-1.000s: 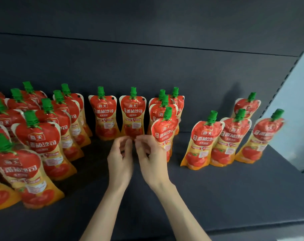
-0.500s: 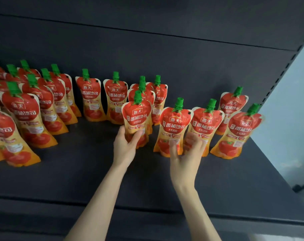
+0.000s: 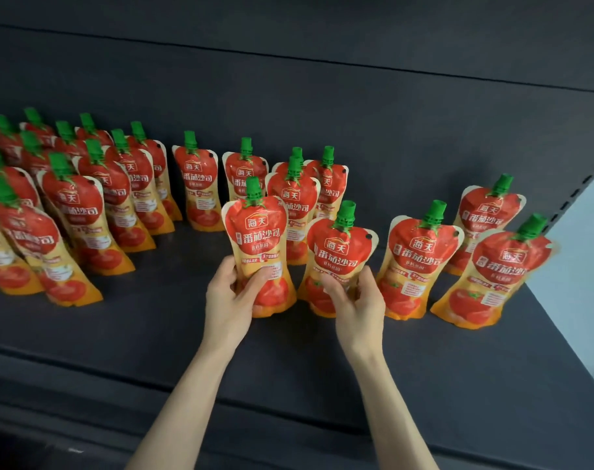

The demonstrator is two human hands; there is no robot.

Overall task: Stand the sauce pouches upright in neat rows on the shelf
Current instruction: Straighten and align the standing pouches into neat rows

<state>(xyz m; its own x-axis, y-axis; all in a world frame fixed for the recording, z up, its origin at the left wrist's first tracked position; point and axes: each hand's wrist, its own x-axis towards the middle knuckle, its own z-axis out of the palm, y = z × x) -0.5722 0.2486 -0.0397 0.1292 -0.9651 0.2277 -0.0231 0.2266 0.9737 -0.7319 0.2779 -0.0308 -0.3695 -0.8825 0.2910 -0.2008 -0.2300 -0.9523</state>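
Note:
Red and orange sauce pouches with green caps stand on a dark shelf [image 3: 153, 334]. My left hand [image 3: 229, 300] grips the lower part of one upright pouch [image 3: 258, 239] in the middle. My right hand [image 3: 356, 305] holds the base of the neighbouring pouch [image 3: 339, 256], which leans slightly right. Several tidy rows of pouches [image 3: 85, 205] fill the left side. Behind my hands stands a small cluster of pouches [image 3: 295, 198]. To the right stand a front pouch [image 3: 421, 256], a tilted pouch [image 3: 502, 269] and one pouch [image 3: 489, 212] further back.
The shelf's back wall [image 3: 322, 113] is dark and another shelf board runs above. A perforated upright [image 3: 580, 195] bounds the right end, with a pale wall beyond. The front lip [image 3: 289, 412] of the shelf runs below my forearms.
My hands moved apart from the middle: the left has closed on one pouch and the right on the pouch beside it. The view came closer and shifted right.

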